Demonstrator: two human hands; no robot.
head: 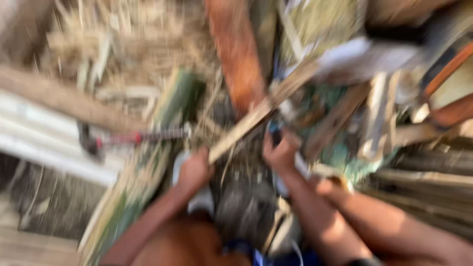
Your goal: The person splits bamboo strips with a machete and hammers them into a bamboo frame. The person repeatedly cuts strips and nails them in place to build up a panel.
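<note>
Everything here is smeared by motion, so only rough shapes can be told. Far out to the left of the left hand lie pale boards [44, 143] and a hammer-like tool [133, 138] with a dark head and a reddish handle, resting on a litter of dry straw and scrap. Just beside that hand, on its left, a long green plank [162, 138] runs away at a slant.

The left hand [194, 170] is clenched around the near end of a pale wooden stick [246, 123], which slants up and to the right from the fist. Beyond the stick, further from both hands, stands a thick orange-brown bar [236, 54].

The right hand [281, 150] is closed too, just right of the stick, seemingly gripping something small and dark with a blue touch; what it is cannot be told. To its right sit greenish scrap [345, 152] and more stacked timber [428, 182].

As a judgement: the pile is loose and tangled, so a pull on the stick could shift neighbouring pieces onto the fingers, and rough wood gripped bare-handed could leave splinters. The hammer lying in the litter could be knocked or stepped on.
</note>
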